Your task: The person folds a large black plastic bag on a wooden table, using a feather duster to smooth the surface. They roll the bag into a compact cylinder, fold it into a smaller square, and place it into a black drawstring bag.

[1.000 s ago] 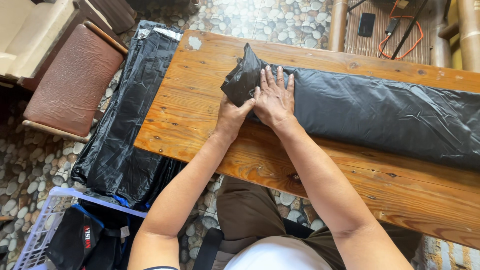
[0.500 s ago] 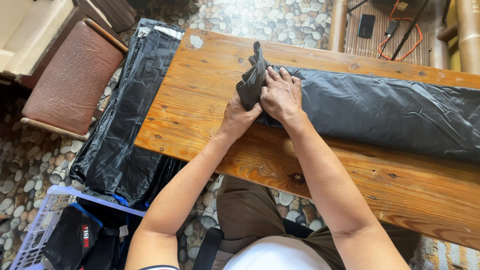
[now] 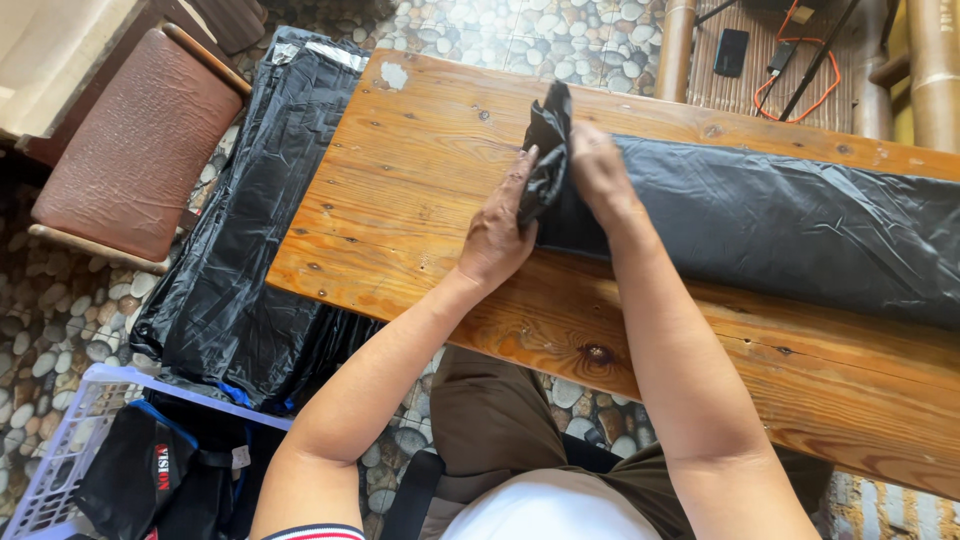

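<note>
Hands w/ bag end pinched up between them: left hand (image 3: 497, 230) clenched on raised fold, right hand (image 3: 598, 172) just beside, grasping same end. Bag (image 3: 780, 225) stretches away from grip along table (image 3: 420, 170). Bag pile (image 3: 250, 230) well apart, off left hand.

The person has bare forearms and two bare hands, the left hand (image 3: 495, 235) and the right hand (image 3: 598, 170), with no rings or watch visible. A white shirt covers the body, its short sleeve edged with red and dark stripes. The trousers are olive-brown.
</note>
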